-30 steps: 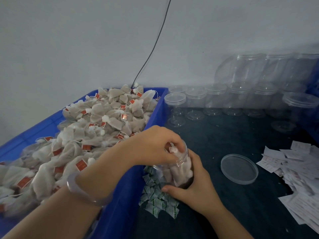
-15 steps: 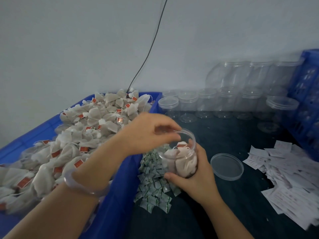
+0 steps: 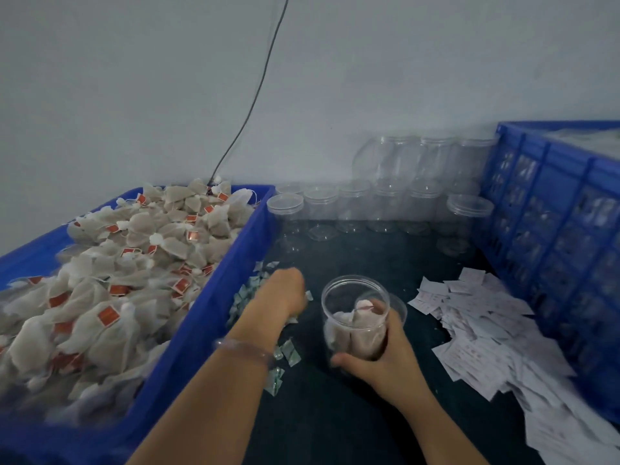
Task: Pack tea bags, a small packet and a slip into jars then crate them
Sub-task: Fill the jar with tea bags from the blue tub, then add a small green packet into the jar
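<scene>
We see the right grip (image 3: 385, 357) wrapped around the lower part of a clear jar (image 3: 352, 297), which stands upright on the dark counter (image 3: 335, 424), near the middle. The jar has no lid on and holds some tea bags (image 3: 355, 333). The left grip (image 3: 285, 293) reaches down onto the small green packets (image 3: 288, 352) just left of the jar. Its fingers are hidden, so we cannot tell if it holds one.

On the left, a blue bin (image 3: 231, 270) is full of loose tea bags (image 3: 134, 256) with red tags, whose writing we cannot read. White slips (image 3: 486, 330) lie on the right beside a blue crate (image 3: 553, 229), and their print is too small to read. Empty jars (image 3: 352, 206) stand far along the wall.
</scene>
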Available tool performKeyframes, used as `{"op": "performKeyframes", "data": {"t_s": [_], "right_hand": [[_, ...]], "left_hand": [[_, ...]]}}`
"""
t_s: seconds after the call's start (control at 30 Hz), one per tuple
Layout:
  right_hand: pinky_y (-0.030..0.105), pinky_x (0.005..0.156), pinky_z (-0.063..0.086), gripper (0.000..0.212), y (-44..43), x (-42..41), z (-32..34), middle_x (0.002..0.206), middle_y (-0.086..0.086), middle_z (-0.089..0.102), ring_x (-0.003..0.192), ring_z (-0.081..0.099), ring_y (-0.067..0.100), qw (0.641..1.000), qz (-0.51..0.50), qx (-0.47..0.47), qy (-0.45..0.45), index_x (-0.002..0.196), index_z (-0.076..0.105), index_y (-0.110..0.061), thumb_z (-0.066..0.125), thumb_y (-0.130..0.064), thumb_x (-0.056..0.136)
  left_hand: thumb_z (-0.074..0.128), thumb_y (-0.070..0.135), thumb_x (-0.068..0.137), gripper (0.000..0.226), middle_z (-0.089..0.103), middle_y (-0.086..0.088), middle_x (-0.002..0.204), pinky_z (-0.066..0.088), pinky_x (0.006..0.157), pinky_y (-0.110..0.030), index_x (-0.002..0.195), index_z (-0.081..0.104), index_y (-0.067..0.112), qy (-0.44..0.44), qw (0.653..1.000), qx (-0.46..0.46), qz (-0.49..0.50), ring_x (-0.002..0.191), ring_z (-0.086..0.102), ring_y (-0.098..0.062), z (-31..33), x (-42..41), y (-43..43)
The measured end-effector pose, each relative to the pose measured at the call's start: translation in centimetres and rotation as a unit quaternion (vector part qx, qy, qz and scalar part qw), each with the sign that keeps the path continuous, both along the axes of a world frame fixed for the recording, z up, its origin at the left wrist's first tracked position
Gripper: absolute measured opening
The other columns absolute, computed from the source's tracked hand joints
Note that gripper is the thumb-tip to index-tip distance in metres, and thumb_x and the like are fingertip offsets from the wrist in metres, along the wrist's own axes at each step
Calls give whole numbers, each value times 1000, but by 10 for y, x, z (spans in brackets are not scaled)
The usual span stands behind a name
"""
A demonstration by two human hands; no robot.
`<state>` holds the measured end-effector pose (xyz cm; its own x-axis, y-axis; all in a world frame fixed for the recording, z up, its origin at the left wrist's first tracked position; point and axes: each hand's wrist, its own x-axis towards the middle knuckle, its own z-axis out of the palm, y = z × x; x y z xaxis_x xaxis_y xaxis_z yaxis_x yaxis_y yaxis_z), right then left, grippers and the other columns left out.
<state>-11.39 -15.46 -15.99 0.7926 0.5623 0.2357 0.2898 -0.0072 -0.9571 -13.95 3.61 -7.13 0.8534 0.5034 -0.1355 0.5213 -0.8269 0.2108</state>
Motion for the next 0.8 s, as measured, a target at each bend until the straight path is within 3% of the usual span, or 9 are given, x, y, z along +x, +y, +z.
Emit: {"op": "performKeyframes", "data": {"t_s": [0.1,0.23,0.37,0.47,0.53,0.6,0.73,0.8], "right_hand": [[12,82,50,84,1,0,1,113,-28,62,105,62,-4,1000,-1,11,-4,110,45,-63,92,-38,45],[12,83,49,84,0,4,-1,114,-26,63,106,62,-4,1000,4,22,-4,109,46,-65,93,-33,48],[9,83,47,82,0,6,-1,114,-26,63,107,61,-4,1000,10,22,-8,108,46,-66,93,-31,51],[5,82,45,83,0,8,-1,114,-30,62,108,60,-7,1000,9,23,-6,106,45,-69,92,-29,52],[4,82,44,83,0,8,0,116,-33,60,109,59,-8,1000,7,24,-5,105,43,-71,92,-30,52],[6,82,45,81,0,9,-1,115,-31,60,108,60,-7,1000,-3,31,1,103,43,-72,91,-30,52],[9,85,47,83,-1,9,1,117,-26,62,110,61,-2,999,-8,42,0,110,45,-67,90,-24,56],[13,87,48,85,-1,9,1,120,-21,63,112,61,1,999,-3,45,4,124,46,-49,90,-17,58]], "left_hand": [[58,13,92,16,66,-12,105,53,86,-37,104,68,8,6,999,26,26,97,64,-26,-38,-3,0],[63,24,92,14,62,-4,91,50,77,-32,91,69,12,-30,997,49,45,85,61,-18,-51,-7,6],[59,24,94,9,57,2,98,49,86,-32,93,67,18,-51,996,75,3,96,56,-15,-47,-9,6],[60,24,93,3,58,4,98,49,84,-30,90,61,24,-217,976,15,-35,92,54,-9,-29,-12,-6],[67,21,88,10,62,10,89,48,74,-17,84,60,27,-368,926,-66,-45,85,57,-3,-12,-15,-24],[73,18,81,19,65,12,83,47,72,-9,79,60,32,-457,874,-154,-60,84,59,5,4,-17,-43],[80,16,73,21,68,19,83,47,74,-7,74,68,33,-444,859,-234,-103,82,63,6,14,-21,-66],[81,21,70,17,68,21,82,47,74,-9,71,69,33,-413,869,-246,-122,81,63,5,11,-19,-73]]}}
